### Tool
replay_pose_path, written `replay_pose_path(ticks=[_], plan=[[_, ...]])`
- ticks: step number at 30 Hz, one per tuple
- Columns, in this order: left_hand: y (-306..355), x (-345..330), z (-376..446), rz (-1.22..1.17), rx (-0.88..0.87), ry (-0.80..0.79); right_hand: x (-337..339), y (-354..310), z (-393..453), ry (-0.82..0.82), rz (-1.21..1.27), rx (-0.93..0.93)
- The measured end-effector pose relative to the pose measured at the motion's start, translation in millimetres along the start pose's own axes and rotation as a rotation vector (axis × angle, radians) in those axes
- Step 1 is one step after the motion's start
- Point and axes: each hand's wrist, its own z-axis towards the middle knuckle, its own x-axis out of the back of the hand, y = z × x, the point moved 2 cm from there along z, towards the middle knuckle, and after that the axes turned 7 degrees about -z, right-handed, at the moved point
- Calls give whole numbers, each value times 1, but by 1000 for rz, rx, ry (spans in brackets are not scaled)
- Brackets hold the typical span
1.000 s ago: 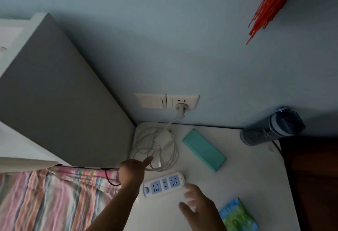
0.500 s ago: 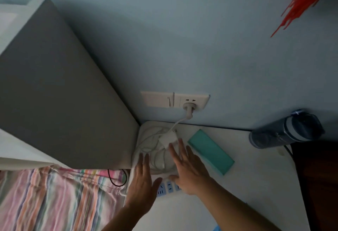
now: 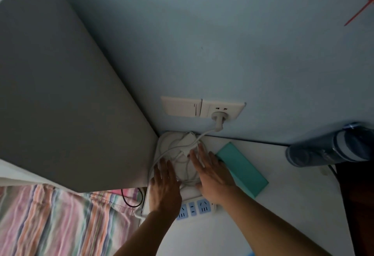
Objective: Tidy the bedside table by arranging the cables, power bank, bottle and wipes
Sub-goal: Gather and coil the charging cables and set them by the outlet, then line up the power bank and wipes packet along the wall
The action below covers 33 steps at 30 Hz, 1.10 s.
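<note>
White cables (image 3: 183, 148) lie coiled in the back left corner of the white bedside table (image 3: 283, 205). My left hand (image 3: 165, 187) rests flat at the coil's left side, fingers apart. My right hand (image 3: 212, 172) lies flat on the coil's right side, fingers spread, touching the cables. A teal power bank (image 3: 242, 169) lies just right of my right hand. A dark bottle (image 3: 327, 146) stands at the table's back right. A white and blue power strip (image 3: 194, 208) shows between my wrists. The wipes are almost out of view at the bottom edge.
A wall socket (image 3: 222, 109) holds a white plug whose cord runs down into the coil. A grey headboard panel (image 3: 60, 104) rises on the left beside a striped bedsheet (image 3: 60, 221). A black cable (image 3: 129, 199) hangs by the table's left edge.
Both hands have moved forward from the power strip onto the cable coil. The camera tilted so the wipes have nearly left the view.
</note>
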Motion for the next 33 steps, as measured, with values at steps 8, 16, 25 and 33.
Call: replay_pose_path(ticks=[8,16,25,33], plan=[[5,35,-21,7,-34,34,21,-1,-20,84,97,-47],[12,63,-51,-131,-243,183,18,36,-90,139,151,-276],[44,27,-83,-314,-343,95,6,82,-94,99,-30,-465],[92,29,-69,-586,-205,56,14,106,-89,159,515,-689]])
